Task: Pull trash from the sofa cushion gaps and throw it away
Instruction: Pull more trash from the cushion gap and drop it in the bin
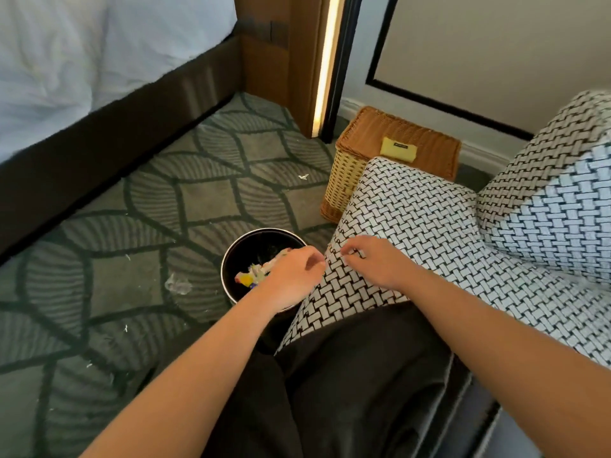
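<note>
Done so far: the trash lies as a mixed, colourful heap inside the black bin, which stands on the carpet hard against the sofa cushion.
Left to do: a clear wrapper and a white scrap lie loose on the carpet; the cushion gaps are not exposed here, so more may remain inside them.
Stage, as judged: a drop into the bin, or just after one.
Left hand: reaches over the bin's near rim, palm down and fingers bent; a pale piece sits at its fingertips, but whether it is held cannot be told.
Right hand: rests on the cushion's front corner with fingers curled and tips on the weave; whether it pinches anything cannot be told.
</note>
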{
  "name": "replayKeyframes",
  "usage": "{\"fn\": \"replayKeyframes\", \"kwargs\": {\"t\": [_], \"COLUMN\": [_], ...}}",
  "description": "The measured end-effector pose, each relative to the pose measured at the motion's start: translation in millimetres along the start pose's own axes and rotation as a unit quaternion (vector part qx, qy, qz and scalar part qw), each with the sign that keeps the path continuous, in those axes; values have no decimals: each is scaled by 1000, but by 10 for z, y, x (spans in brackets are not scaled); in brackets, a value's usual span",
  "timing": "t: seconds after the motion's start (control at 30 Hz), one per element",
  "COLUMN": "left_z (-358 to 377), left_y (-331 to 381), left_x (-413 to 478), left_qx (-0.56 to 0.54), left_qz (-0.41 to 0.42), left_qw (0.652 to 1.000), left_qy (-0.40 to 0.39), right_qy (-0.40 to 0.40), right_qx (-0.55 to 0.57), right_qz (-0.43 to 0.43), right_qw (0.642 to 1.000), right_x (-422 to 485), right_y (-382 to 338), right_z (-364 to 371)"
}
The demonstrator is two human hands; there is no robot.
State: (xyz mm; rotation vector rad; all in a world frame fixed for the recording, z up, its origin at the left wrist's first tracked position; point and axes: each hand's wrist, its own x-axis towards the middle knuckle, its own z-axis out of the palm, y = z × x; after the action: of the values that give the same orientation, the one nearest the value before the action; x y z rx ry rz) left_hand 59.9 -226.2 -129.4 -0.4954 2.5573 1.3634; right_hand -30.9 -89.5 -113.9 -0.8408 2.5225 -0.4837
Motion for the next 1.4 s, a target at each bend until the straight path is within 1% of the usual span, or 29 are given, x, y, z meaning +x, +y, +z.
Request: {"fn": "replayKeyframes", "kwargs": {"t": [0.17, 0.23, 0.3, 0.4, 0.43, 0.47, 0.53, 0.57, 0.63, 0.77, 0.83, 0.9, 0.97, 1.03, 1.1, 1.17, 1.3, 1.4], "left_z": [230, 361, 549, 933, 1043, 1123, 1272, 1358, 1513, 1919, 2122, 2337, 2477, 2668, 2863, 3032, 3259, 3350], "left_y": [653, 874, 1045, 1284, 1368, 1446, 1596, 1666, 1749, 1867, 1881, 1889, 1849, 1829, 1815, 1808, 1877, 2003], "left_x": [-127, -159, -203, -311, -348, -377, -358, -324, -245, -97, 7, 176, 282, 399, 498, 595, 776, 952], "left_qx": [7, 28, 56, 95, 116, 137, 166, 176, 187, 204, 222, 256, 270, 286, 311, 340, 388, 390], "left_qz": [43, 65, 88, 123, 133, 142, 164, 175, 187, 198, 191, 190, 202, 229, 258, 270, 310, 330], "left_qw": [998, 995, 991, 980, 975, 970, 962, 959, 955, 946, 944, 939, 935, 925, 909, 895, 867, 859], "left_qy": [-47, -67, -80, -123, -136, -142, -141, -138, -138, -158, -151, -127, -109, -97, -103, -100, -38, -33], "right_qy": [35, 83, 152, 200, 216, 238, 272, 273, 251, 218, 212, 212, 228, 259, 290, 306, 340, 349], "right_qx": [41, 71, 98, 105, 92, 73, 34, 15, -35, -87, -92, -79, -72, -66, -63, -63, -45, -29], "right_qz": [50, 100, 164, 274, 294, 298, 273, 264, 275, 346, 388, 443, 470, 476, 479, 482, 494, 498], "right_qw": [997, 989, 970, 935, 926, 922, 922, 925, 928, 908, 892, 868, 850, 838, 826, 818, 799, 793], "right_x": [-548, -813, -1113, -1641, -1814, -1959, -2199, -2294, -2403, -2441, -2384, -2306, -2258, -2212, -2158, -2092, -1966, -1869], "right_y": [566, 874, 1240, 1778, 1922, 2039, 2235, 2322, 2432, 2656, 2749, 2898, 2942, 3013, 3097, 3195, 3382, 3505], "right_z": [-322, -334, -268, -114, -65, -26, 27, 47, 88, 125, 97, 27, -36, -94, -159, -228, -306, -360]}}
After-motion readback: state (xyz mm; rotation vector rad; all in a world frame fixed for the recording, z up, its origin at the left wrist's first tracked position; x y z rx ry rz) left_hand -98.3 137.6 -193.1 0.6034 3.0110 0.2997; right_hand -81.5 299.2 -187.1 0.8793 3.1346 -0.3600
